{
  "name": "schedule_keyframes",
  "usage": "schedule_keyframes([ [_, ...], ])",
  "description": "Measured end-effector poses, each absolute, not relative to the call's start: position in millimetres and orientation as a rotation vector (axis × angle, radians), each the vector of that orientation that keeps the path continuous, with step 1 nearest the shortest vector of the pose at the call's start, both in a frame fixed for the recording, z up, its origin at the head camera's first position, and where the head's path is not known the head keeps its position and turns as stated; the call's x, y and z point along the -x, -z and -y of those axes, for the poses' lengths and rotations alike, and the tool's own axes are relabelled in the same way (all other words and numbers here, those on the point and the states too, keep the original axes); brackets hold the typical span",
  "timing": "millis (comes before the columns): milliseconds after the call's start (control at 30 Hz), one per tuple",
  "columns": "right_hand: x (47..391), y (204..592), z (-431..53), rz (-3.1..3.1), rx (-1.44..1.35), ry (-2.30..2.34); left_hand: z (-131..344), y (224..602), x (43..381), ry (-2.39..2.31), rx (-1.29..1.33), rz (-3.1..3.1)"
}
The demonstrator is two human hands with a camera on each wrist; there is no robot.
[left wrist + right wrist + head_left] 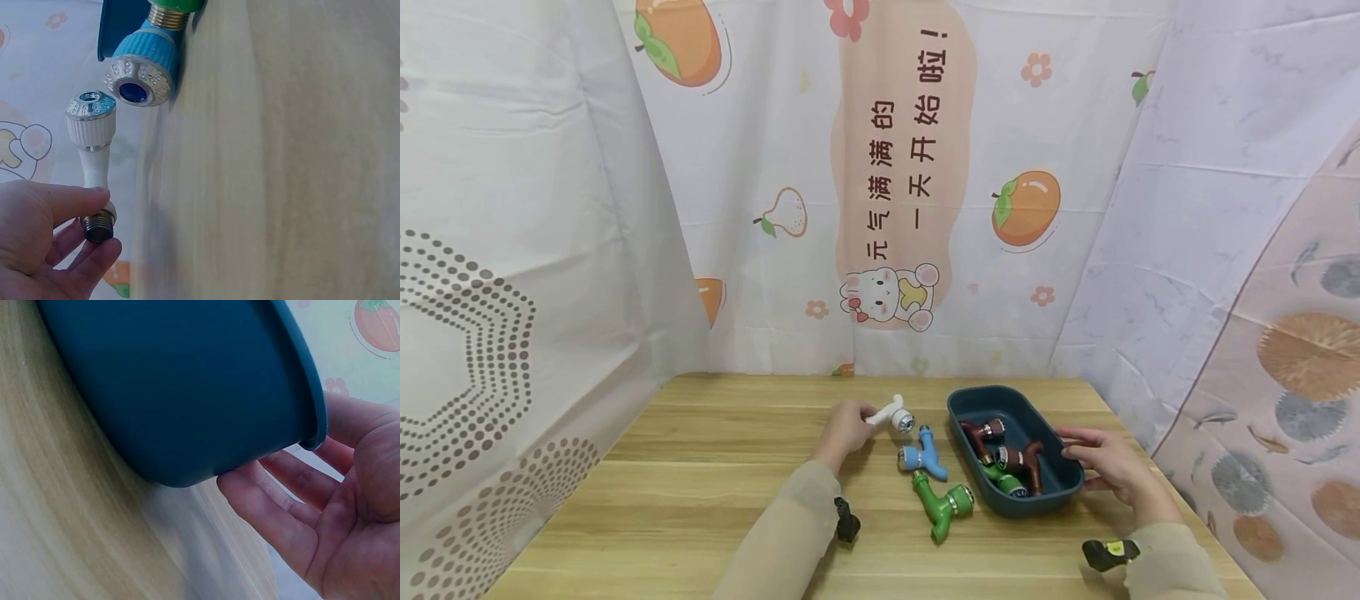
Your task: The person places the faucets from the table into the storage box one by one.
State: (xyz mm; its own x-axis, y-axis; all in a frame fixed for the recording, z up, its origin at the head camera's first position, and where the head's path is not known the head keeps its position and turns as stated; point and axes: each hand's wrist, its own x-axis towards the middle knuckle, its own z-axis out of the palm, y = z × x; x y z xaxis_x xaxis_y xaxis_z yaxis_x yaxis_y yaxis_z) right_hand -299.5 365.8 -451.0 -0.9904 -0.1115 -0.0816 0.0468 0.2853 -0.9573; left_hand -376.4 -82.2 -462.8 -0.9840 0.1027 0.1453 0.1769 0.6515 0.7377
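Observation:
My left hand point(847, 429) pinches a white plastic tap point(97, 165) near its threaded end, between thumb and fingers. The white tap's silver-ringed knob points away from the hand. Just right of it a light blue tap point(923, 457) lies on the table, with a green tap point(943, 505) nearer the front. My right hand point(1108, 460) rests at the right side of a dark blue bin point(187, 381). Its fingers are loosely bent and touch the bin's rim and outer wall. Inside the bin are dark red-brown taps point(1024, 463) and another green tap point(1006, 482).
Everything stands on a wood-grain table point(700, 467). A printed curtain point(760, 275) hangs behind the table's back edge, with more cloth at both sides. Black wrist straps point(847, 521) sit over the sleeves.

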Motion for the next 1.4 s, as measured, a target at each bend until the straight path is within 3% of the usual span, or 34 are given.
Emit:
schedule_keyframes([
  [1400,299,450,-365,-2.411,0.053,1.798,72,422,370,1.383,0.384,2.508],
])
